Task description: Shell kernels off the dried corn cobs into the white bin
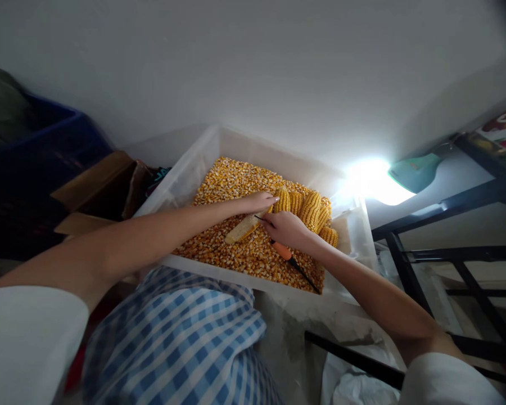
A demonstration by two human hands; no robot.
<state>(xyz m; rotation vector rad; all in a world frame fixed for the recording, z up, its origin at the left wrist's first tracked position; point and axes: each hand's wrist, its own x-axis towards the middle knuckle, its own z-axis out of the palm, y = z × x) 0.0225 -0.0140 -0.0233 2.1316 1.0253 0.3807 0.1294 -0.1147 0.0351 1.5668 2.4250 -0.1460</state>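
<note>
My left hand (259, 201) is closed around the upper end of a partly stripped corn cob (243, 228), whose pale bare side faces up. Close beside it, my right hand (284, 226) is closed, with a thin dark tool tip (258, 217) jutting from its fingers against the cob. Below that hand shows an orange handle (281, 250) with a long black part; whether it belongs to the same tool I cannot tell. Several full ears of corn (310, 210) lie right of my hands, on loose yellow kernels (231, 180).
A translucent plastic bin (185, 163) holds the corn against the wall. A lit lamp (415, 177) is at its right, by a black metal frame (400, 264). An open cardboard box (95, 183) and a blue crate (63, 126) stand left. Blue checked cloth (181, 337) lies in front.
</note>
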